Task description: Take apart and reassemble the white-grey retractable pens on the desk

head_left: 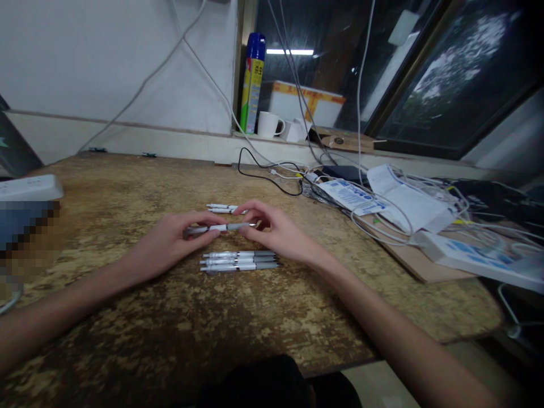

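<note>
Between my two hands a white and grey pen [219, 228] is held level, a little above the table. My left hand [187, 232] pinches its left end, and my right hand [266, 229] grips the grey end near the tip with thumb and fingers. Just nearer to me, several similar pens [240, 261] lie side by side on the table, their grey ends to the right. Behind the held pen lie more white pens [221, 208], partly hidden by my right hand.
The worn wooden table [170, 317] carries tangled cables, papers [355, 196] and a white power strip [471, 258] at right. Another white power strip [29, 187] is at far left. On the window ledge stand a spray can [254, 85] and a white mug [267, 124].
</note>
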The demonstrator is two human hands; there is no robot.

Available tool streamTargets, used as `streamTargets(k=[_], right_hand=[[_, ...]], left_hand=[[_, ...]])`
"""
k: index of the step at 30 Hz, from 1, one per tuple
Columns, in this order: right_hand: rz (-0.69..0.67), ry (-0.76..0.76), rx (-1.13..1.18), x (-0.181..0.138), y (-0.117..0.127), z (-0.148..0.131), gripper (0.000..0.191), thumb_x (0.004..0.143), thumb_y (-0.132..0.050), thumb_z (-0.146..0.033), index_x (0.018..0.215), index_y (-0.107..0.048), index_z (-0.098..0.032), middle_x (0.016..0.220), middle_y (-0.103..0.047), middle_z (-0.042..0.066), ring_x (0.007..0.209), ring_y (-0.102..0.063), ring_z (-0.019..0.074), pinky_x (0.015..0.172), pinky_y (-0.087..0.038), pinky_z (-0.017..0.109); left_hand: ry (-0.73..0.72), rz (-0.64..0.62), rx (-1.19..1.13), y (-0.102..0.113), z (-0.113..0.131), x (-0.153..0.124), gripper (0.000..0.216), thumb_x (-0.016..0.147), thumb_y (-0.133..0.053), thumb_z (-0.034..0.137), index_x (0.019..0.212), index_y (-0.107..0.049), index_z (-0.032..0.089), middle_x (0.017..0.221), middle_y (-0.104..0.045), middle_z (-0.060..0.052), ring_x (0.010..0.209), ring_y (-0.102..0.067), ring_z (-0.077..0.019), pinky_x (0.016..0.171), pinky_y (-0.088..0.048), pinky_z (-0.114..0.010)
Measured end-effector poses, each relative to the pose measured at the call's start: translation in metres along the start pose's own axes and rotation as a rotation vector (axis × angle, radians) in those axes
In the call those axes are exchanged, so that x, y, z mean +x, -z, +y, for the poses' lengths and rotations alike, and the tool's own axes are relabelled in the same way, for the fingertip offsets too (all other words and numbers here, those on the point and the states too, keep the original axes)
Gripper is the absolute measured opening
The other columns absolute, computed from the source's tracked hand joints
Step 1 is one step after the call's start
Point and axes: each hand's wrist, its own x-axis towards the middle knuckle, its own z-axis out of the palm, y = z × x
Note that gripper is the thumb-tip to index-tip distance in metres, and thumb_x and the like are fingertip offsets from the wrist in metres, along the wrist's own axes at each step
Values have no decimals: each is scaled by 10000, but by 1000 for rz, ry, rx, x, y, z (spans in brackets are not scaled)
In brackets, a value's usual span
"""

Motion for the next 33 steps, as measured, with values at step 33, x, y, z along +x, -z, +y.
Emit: streamTargets(k=[33], right_hand=[[-143, -74, 16, -4, 9, -13, 364, 1014, -549, -461, 759, -499, -206, 697, -416, -45, 620, -372, 116, 580, -266, 293]], left_hand=[[-65, 74, 23, 7, -2, 0, 285, 985, -646, 481, 1135, -790, 286, 1087, -805, -3, 937, -715, -208, 808, -494, -282]])
